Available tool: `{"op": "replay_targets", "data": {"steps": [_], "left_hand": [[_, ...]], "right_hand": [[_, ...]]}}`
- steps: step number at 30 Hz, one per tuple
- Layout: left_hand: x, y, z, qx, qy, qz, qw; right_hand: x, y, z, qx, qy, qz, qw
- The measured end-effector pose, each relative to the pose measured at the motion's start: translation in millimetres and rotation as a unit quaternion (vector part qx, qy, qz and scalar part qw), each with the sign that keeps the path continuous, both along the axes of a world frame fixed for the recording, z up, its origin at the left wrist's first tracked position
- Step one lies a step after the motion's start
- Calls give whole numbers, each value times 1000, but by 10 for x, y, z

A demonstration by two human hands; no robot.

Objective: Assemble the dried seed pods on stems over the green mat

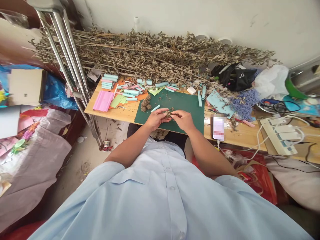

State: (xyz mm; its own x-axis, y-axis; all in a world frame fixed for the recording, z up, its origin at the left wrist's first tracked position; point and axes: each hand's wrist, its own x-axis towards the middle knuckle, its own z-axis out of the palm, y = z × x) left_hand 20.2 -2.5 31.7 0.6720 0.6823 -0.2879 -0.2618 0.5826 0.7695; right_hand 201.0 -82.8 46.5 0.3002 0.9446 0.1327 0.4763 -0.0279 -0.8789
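Observation:
My left hand [155, 119] and my right hand [183, 119] meet over the near edge of a dark green cutting mat [186, 103] on the wooden table [240, 133]. Between the fingertips of both hands I pinch a small brown clump of dried herb [168, 114]. A few more brown clumps [145, 104] lie on the mat's left corner. A single teal paper roll [155, 108] rests on the mat just beyond my left hand.
Dried leafy stalks [155, 55] pile along the back wall. Teal and pink paper rolls [130, 91], pink paper [103, 100], a phone [218, 127], a power strip [278, 138], blue cord [245, 101] and bags clutter the table. Metal crutches [67, 56] lean at left.

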Motion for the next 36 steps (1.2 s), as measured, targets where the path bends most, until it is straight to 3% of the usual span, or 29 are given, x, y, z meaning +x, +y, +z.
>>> {"op": "replay_targets", "data": {"steps": [12, 17, 20, 23, 28, 36], "left_hand": [[-3, -4, 30, -5, 18, -18, 1000], [14, -7, 30, -4, 29, -23, 999], [10, -13, 51, 2, 31, -28, 999], [-8, -16, 80, 3, 25, -37, 999], [-25, -12, 103, 2, 10, -31, 999], [-41, -3, 76, -2, -7, -26, 1000]], "right_hand": [[-72, 32, 132, 33, -132, 33, 990], [-88, 34, 101, 40, -162, 28, 986], [-97, 18, 33, 29, -101, -6, 994], [-96, 10, -57, -10, 36, -33, 999], [-113, 45, -184, -10, 211, -62, 975], [-112, 52, -226, -11, 332, -86, 939]]}}
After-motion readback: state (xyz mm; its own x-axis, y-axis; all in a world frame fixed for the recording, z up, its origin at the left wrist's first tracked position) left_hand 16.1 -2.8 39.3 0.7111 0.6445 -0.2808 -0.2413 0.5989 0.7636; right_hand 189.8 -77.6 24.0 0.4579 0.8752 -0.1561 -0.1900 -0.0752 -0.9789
